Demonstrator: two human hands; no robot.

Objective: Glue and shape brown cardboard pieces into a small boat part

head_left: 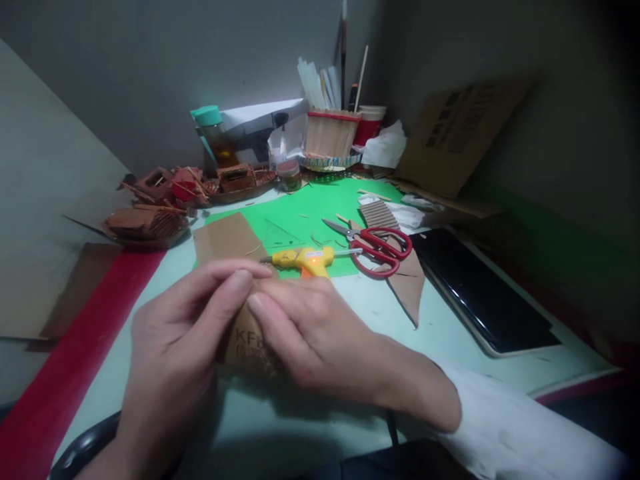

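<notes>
Side by side, my left hand (185, 327) and my right hand (310, 327) pinch the top edge of a brown cardboard piece (243, 343) with dark print on it. Their thumbs nearly meet, and the fingers hide much of the piece. Just beyond my knuckles lies a yellow hot glue gun (305, 258) with a glue stick in its back end. Red-handled scissors (383, 250) rest to its right, blades partly apart, near cut cardboard scraps (407, 287). A flat cardboard sheet (225, 233) lies behind my left hand.
A green mat (320, 207) covers the table's back part. Brown model boats (145, 223) stand at the left. A stick-walled holder (333, 133) with glue sticks and brushes stands at the back, by a teal-lidded bottle (215, 133). A dark tablet (485, 287) lies at the right.
</notes>
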